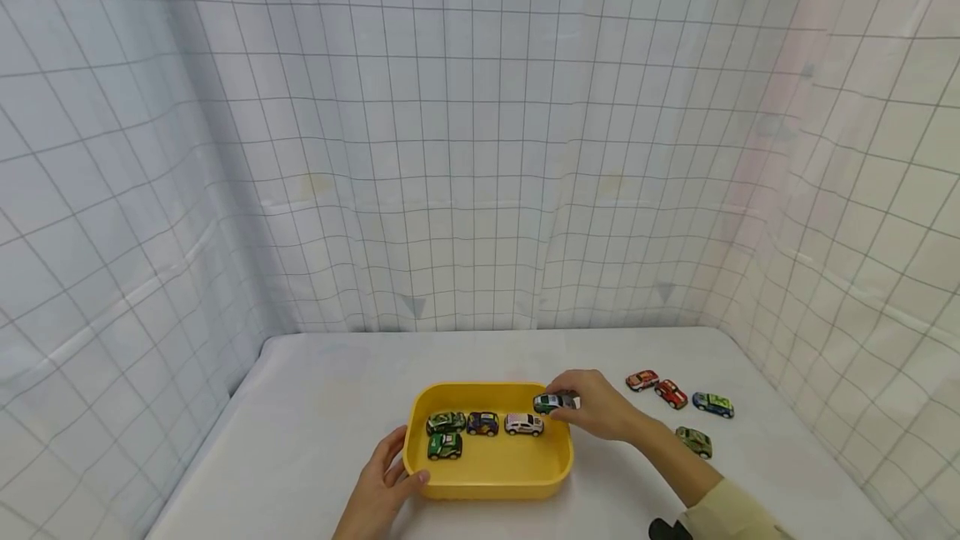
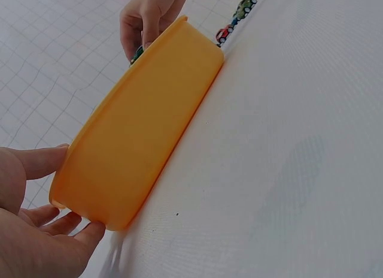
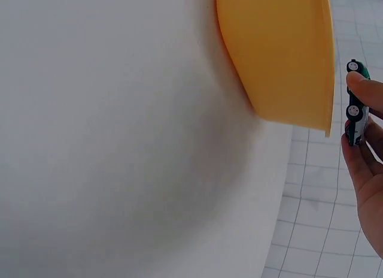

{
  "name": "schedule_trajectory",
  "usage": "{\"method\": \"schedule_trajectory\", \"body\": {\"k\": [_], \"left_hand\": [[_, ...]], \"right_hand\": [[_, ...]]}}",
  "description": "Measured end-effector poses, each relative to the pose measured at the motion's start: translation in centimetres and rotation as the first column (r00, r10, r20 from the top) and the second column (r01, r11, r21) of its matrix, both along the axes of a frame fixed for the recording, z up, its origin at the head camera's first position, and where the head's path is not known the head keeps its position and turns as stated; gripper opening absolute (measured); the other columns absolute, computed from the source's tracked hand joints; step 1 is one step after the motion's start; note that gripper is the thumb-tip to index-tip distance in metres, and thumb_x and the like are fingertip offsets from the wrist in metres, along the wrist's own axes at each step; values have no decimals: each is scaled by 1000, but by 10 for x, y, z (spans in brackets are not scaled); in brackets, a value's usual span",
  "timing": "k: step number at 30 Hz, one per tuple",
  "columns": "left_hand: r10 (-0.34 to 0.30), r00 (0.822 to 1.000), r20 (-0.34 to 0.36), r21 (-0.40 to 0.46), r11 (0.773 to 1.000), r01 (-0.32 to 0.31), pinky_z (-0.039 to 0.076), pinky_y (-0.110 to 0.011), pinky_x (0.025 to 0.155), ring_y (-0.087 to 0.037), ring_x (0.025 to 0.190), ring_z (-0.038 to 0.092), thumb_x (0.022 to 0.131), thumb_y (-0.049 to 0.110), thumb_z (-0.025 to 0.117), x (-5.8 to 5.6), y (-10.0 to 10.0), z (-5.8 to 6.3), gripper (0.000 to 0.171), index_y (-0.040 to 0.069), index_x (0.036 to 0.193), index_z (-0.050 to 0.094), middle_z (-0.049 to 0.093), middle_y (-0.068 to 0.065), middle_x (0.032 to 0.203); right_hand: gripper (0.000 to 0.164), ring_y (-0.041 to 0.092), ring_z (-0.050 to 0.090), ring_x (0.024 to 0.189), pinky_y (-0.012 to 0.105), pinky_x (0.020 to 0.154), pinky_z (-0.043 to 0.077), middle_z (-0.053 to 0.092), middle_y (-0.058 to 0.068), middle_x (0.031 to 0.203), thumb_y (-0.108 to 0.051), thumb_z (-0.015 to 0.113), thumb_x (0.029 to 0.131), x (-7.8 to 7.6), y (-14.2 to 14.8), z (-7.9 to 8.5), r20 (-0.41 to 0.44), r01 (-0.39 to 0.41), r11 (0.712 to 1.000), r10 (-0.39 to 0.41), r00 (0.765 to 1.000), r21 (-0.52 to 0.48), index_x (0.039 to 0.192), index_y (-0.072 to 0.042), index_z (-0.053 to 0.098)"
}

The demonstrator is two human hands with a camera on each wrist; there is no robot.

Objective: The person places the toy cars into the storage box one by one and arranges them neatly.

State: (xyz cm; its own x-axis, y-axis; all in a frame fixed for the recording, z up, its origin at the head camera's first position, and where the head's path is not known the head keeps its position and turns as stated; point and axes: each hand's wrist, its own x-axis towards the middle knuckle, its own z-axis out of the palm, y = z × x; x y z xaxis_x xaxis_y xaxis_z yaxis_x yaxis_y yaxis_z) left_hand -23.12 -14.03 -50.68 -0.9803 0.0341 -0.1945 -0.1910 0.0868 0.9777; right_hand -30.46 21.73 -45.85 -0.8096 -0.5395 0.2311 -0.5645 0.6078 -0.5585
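My left hand [image 1: 377, 487] grips the left end of a yellow plastic tray [image 1: 495, 473], thumb over the rim and fingers against the outer wall. Above the tray's back right corner, my right hand [image 1: 596, 408] pinches a green, white and black toy car [image 1: 549, 403] between thumb and fingers. In the right wrist view its black wheels [image 3: 353, 112] show beside the tray rim. Lying in the tray are a camouflage green car [image 1: 446, 422], a dark purple car [image 1: 482, 423], a white car [image 1: 523, 424] and a bright green car [image 1: 445, 446].
Right of the tray, on the white table [image 1: 315, 407], lie an orange-red car [image 1: 642, 380], a red car [image 1: 671, 394], a blue and green car [image 1: 713, 404] and a camouflage car [image 1: 694, 442] near my right forearm. White gridded curtains [image 1: 480, 148] hang behind and at both sides.
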Motion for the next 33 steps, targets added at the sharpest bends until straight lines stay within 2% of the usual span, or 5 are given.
{"method": "schedule_trajectory", "body": {"k": [13, 20, 27, 33], "left_hand": [[-3, 1000, -7, 4, 1000, 3, 43, -53, 109, -51, 145, 32, 90, 7, 80, 0, -1, -1, 91, -2, 160, 23, 21, -32, 164], [-5, 1000, -4, 0, 1000, 5, 43, -53, 109, -51, 145, 32, 90, 8, 81, -1, -2, -1, 92, -2, 160, 23, 21, -32, 164], [-11, 1000, -14, 15, 1000, 11, 43, -52, 109, -51, 145, 31, 90, 7, 80, 1, -2, 1, 92, -3, 160, 23, 20, -33, 164], [-11, 1000, -15, 6, 1000, 12, 43, -53, 109, -52, 145, 32, 90, 8, 80, 1, -1, 2, 92, -4, 160, 23, 20, -33, 163]], "right_hand": [[24, 4, 62, 90, 21, 82, 57, 71, -8, 104, -15, 83, 90, -6, -44, -8, 38, -73, 997, 72, 997, 4, 113, -8, 77], [23, 3, 64, 91, 23, 84, 58, 74, -6, 102, -16, 84, 89, -9, -62, -15, -12, -108, 993, 109, 994, 35, 110, -7, 78], [23, 3, 65, 91, 23, 83, 57, 75, -4, 101, -17, 87, 86, -9, -81, -24, -98, -89, 988, 101, 990, 125, 105, -7, 80], [24, 1, 63, 90, 21, 82, 55, 74, -8, 103, -20, 87, 87, -5, -92, -27, -62, -63, 987, 73, 995, 148, 108, -10, 81]]}}
